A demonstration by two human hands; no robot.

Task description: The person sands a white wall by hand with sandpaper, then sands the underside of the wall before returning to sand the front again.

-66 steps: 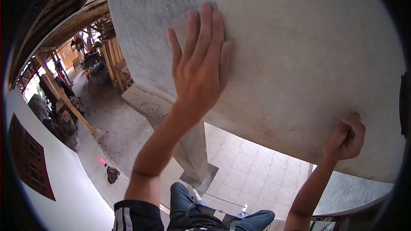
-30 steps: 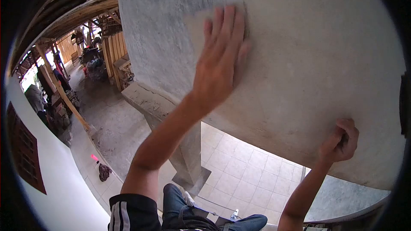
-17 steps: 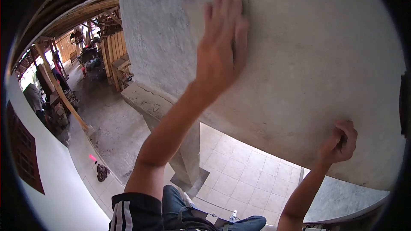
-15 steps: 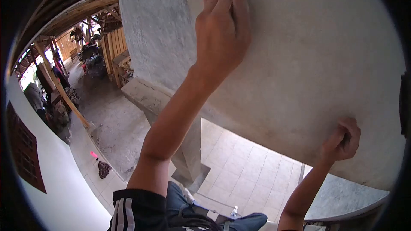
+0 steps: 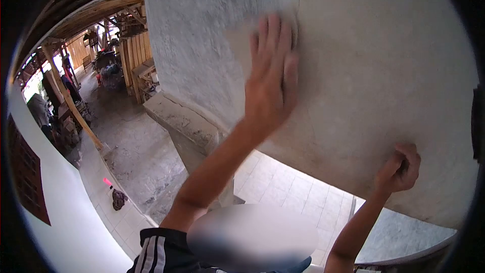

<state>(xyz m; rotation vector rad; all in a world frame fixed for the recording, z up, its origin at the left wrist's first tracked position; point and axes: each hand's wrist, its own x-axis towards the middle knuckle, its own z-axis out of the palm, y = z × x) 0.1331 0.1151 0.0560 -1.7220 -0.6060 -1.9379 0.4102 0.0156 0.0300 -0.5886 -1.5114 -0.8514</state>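
A pale tan sheet (image 5: 238, 42) lies flat against the wall (image 5: 364, 76), on the border between the wall's mottled blue-grey area to the left and its smoother beige area to the right; it looks thin, though much of it is hidden. The left hand (image 5: 269, 83) covers its right part, the palm turned to the wall, so that one corner of the sheet shows past the little finger. The left grip is flat, the four fingers drawn close together and pointing up, the thumb alongside, pinching nothing in sight. A fine dark line runs down the wall just right of the fingertips.

Lower and well to the right, the right hand (image 5: 401, 169) is curled into a loose fist just in front of the beige area, near the wall's lower edge.

Beneath the left forearm is a rough concrete ledge (image 5: 177, 114); pale floor tiles (image 5: 290, 184) show below the wall. Farther left, a dark bundle (image 5: 119, 199) lies on the floor near a bright pink object (image 5: 106, 181), beside a white wall (image 5: 65, 192) with a brown window (image 5: 25, 172). A slanting wooden post (image 5: 70, 103) stands beyond. A blurred oval covers the lower middle.
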